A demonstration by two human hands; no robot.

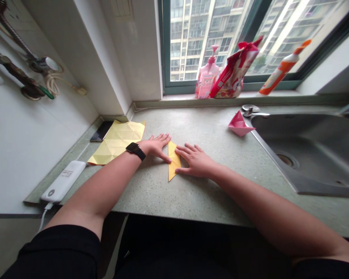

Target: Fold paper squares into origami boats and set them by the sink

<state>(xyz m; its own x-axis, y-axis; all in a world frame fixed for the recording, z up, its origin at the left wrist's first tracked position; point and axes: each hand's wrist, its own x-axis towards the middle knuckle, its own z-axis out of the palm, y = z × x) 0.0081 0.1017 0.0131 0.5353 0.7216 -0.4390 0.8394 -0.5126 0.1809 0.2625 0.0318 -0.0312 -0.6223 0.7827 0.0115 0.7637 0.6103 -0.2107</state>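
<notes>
A narrow folded piece of yellow-orange paper [173,161] lies on the speckled grey-green countertop [174,197], its point toward me. My left hand [155,147], with a black smartwatch [135,150] on the wrist, rests flat against its left side. My right hand [194,161] lies flat at its right side, the fingertips over the paper's edge. Neither hand grips it. Further left lies a creased pale yellow paper sheet [116,141], and a small pink paper boat [238,124] sits further right.
A black phone [101,131] lies at the back left, and a white power bank [63,181] with a cable sits at the front left edge. A steel sink [305,151] with a tap [250,111] is on the right. Bottles and a red packet [234,69] stand on the windowsill.
</notes>
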